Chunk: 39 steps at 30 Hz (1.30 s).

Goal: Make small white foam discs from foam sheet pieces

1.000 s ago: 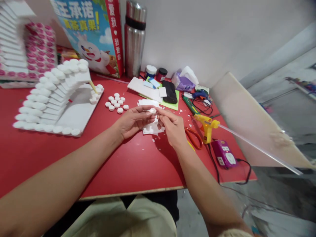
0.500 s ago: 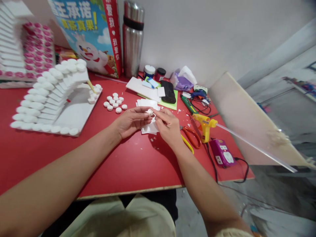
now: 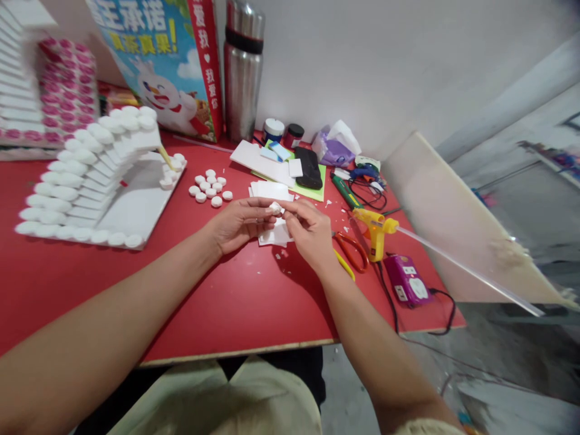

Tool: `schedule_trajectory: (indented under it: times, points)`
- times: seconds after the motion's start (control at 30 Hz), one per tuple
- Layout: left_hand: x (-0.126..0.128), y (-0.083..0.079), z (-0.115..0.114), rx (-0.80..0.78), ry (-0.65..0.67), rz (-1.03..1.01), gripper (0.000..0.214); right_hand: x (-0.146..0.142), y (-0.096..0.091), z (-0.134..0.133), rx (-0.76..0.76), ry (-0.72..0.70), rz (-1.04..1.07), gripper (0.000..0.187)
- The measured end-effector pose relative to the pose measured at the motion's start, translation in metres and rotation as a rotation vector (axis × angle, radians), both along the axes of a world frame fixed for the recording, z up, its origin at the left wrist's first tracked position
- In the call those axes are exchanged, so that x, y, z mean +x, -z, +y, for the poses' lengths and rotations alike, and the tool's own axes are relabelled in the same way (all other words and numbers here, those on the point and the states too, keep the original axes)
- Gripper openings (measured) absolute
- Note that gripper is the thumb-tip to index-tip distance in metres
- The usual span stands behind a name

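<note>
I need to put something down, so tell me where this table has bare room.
Bare patches: red tabletop from the left hand and right hand to the near edge, bar some white scraps; and between the white staircase model and left arm. Crowded: beyond the hands, around the black case; right, around the glue gun.

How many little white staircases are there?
2. The front staircase stands on the red table, left of the left hand; the back staircase is cut off by the picture's left edge. More could be hidden.
</note>
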State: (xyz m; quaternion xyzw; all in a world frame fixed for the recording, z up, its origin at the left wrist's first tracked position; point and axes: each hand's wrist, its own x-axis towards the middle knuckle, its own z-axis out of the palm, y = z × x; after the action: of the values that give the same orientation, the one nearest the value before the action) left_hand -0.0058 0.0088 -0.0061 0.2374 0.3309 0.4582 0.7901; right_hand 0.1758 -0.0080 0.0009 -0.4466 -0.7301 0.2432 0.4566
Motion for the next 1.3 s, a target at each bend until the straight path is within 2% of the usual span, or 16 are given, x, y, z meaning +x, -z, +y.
schedule_trajectory:
  times: [0.23, 0.53, 0.67, 0.93, 1.1, 1.3]
  points:
    - [0.0004, -0.0030, -0.0021, 0.031, 0.021, 0.038, 0.017, 0.0020, 0.0002, 0.0022, 0.025, 0.005, -0.018, 0.031]
    - [0.0004, -0.0038, -0.0032, 0.098, 0.093, 0.091, 0.026, 0.0030, -0.0026, 0.0014, 0.104, -0.008, -0.018, 0.026]
    - [0.0004, -0.0018, -0.0035, 0.129, 0.134, 0.115, 0.029, 0.0047, -0.0056, 0.0006, 0.122, -0.015, -0.084, 0.024]
    - [-0.0002, 0.0000, -0.0028, 0.132, 0.163, 0.084, 0.029, 0.0081, -0.0073, -0.0016, 0.250, -0.081, -0.167, 0.027]
    - [-0.0015, 0.0008, -0.0013, 0.161, 0.147, -0.010, 0.033, 0.0036, -0.0083, -0.0049, 0.175, -0.046, -0.031, 0.026]
    - [-0.0027, 0.0014, 0.0000, 0.151, 0.097, -0.102, 0.025, 0.0006, -0.0029, -0.0044, -0.073, 0.018, 0.103, 0.014]
